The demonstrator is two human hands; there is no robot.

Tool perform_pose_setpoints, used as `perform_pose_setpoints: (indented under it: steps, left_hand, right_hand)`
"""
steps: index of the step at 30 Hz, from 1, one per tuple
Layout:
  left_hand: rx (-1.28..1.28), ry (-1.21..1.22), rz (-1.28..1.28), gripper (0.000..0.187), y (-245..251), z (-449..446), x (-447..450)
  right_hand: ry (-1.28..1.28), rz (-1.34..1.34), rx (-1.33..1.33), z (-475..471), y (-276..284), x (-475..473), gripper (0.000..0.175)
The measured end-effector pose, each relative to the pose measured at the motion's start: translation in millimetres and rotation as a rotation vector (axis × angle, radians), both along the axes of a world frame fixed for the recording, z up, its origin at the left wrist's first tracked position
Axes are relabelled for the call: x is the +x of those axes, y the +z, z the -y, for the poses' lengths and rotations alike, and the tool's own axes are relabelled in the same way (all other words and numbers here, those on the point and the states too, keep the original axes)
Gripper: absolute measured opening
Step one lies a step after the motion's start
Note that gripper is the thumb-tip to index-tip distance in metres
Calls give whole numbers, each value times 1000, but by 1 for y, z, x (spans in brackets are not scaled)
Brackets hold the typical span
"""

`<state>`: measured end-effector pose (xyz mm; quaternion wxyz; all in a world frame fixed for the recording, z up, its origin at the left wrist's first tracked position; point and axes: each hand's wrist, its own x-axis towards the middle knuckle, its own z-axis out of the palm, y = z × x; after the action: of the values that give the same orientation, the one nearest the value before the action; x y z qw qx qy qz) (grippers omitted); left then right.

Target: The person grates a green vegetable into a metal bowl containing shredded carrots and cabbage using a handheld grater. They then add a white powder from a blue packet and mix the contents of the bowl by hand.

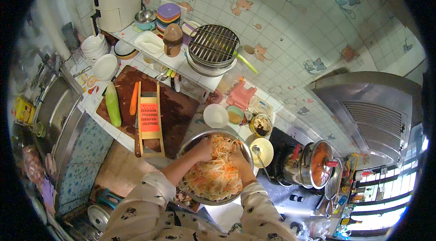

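Note:
A wide metal bowl (248, 145) stands in front of me, filled with pale and orange shredded vegetables (214, 179). My left hand (203, 150) reaches in at the far left part of the heap, its fingers curled into the shreds. On the right side, my right hand (239, 158) also grips into the heap, with strands showing around its fingers. Most fingertips of both hands are buried. To the left, a wood-framed grater with an orange-red plate (150, 117) lies on a dark cutting board (178, 111), beside a carrot (134, 99) and a peeled green vegetable (113, 104).
A cream bowl with a spoon (265, 154) sits right of the metal bowl. Beyond it is a stove with a lidded pot (320, 164). White bowl (216, 116) and small green bowl (235, 115) stand behind. A knife handle (137, 145) lies by the grater; a sink (58, 111) is far left.

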<state>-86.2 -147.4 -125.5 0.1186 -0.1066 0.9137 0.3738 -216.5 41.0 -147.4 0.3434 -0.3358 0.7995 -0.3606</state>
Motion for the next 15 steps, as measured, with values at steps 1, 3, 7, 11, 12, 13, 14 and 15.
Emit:
perform_pose_setpoints:
  steps: [1, 3, 7, 11, 12, 13, 14, 15]
  left_hand:
    - [46, 58, 42, 63, 2, -1, -5]
    - [112, 83, 45, 60, 8, 0, -9]
    - [147, 195, 17, 56, 18, 4, -11]
    - [204, 141, 58, 58, 39, 7, -4]
    - [195, 154, 27, 57, 47, 7, 1]
    - [195, 175, 9, 57, 56, 8, 5]
    - [253, 208, -14, 55, 66, 9, 9]
    - [246, 184, -56, 55, 75, 9, 12]
  right_hand:
    - [59, -121, 45, -3, -6, -2, 43]
    - [88, -198, 115, -10, -19, -4, 39]
    - [184, -463, -155, -15, -41, -7, 38]
    - [-137, -185, -130, -14, -22, 0, 37]
    - [-232, -34, -37, -15, -7, 6, 39]
    - [-252, -28, -8, -15, 12, 12, 42]
    - [-224, -144, -29, -15, 34, 20, 47]
    - [-181, -285, -65, -14, 56, 29, 53]
